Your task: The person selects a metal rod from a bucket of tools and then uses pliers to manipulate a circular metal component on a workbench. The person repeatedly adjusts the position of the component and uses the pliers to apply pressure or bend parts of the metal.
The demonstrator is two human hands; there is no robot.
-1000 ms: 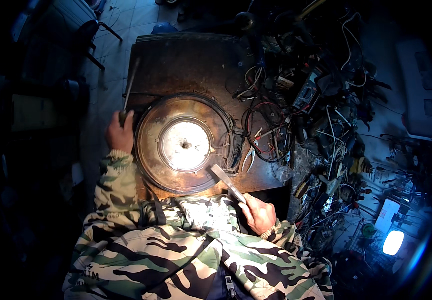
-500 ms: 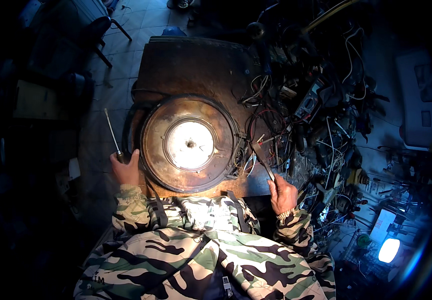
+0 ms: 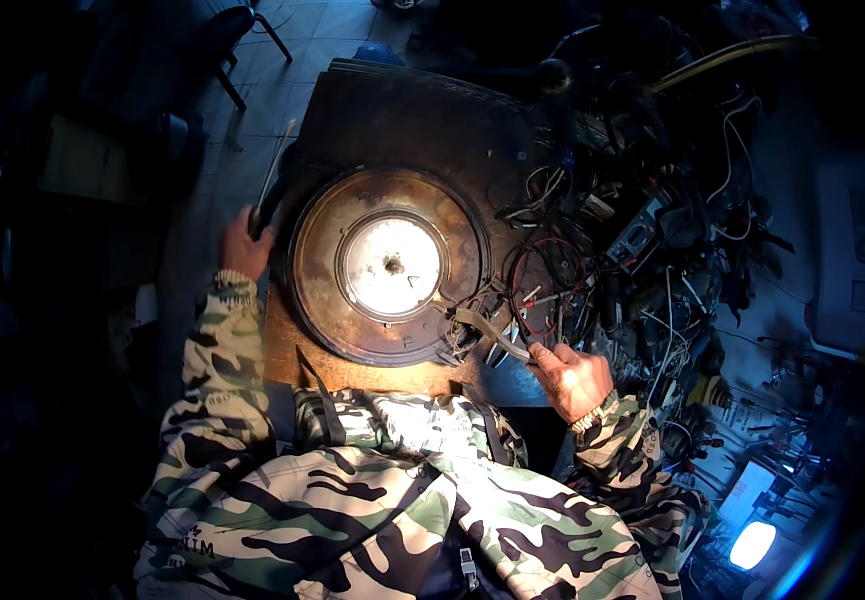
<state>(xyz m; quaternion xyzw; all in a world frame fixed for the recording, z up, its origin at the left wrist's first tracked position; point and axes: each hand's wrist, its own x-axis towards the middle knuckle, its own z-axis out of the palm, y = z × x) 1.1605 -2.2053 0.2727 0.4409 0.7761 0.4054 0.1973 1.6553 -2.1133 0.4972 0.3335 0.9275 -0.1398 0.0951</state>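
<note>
A rusty round metal housing (image 3: 332,250) with a brightly lit centre plate lies on the dark wooden bench (image 3: 362,100), with wires at its right edge. My left hand (image 3: 245,243) is closed on a screwdriver (image 3: 274,160) beside the housing's left side, its thin shaft pointing away from me. My right hand (image 3: 567,382) grips a flat metal bar (image 3: 487,330) at the lower right of the housing; the bar's far end reaches the wiring by the rim. Whether that end touches the rim is unclear.
Tangled red, black and white leads (image 3: 552,275), a multimeter (image 3: 637,230) and a heap of tools and cables crowd the right side. A dark chair (image 3: 232,45) stands on the tiled floor beyond at upper left. A glowing lamp (image 3: 752,545) shines at lower right.
Over the last half second my left hand and screwdriver have moved farther from my body. The bar in my right hand has swung leftward toward the housing's rim.
</note>
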